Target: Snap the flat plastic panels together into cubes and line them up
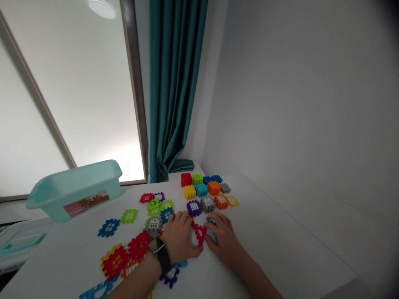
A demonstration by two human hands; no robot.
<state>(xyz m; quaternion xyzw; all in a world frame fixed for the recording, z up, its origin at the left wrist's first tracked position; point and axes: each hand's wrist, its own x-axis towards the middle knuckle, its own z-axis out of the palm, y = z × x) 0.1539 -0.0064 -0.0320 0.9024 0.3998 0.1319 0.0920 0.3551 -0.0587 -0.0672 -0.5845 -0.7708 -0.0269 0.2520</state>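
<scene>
While I lean over the white table (274,232), my left hand (179,237) and my right hand (223,237) sit close together at its near side, with a red waffle-block piece (198,232) between them. In this head view, my hands are busy around that piece. The spread fingers (183,222) of my left hand are open, their tips just beside it or touching it; I cannot tell which. My right fingers (218,222) curve over a teal waffle-block piece (213,231), most of which they hide, so I cannot tell whether they are gripping it or only resting on it.

A black watch (157,249) circles my left wrist. Just beyond my hands, a purple house cube (193,208), a gray house cube (207,204) and an orange house cube (221,202) stand in a row. Behind them, a red cube (186,179), a yellow cube (189,192) and a teal cube (201,189) are grouped with others. Loose flat pieces, including a blue one (109,227) and a lime one (129,216), lie to my left, with a red-and-yellow stack (114,261) nearer me. Farther left, a mint plastic bin (93,193) sits on the table, in front of a bright window (71,83) and a teal curtain (173,83).
</scene>
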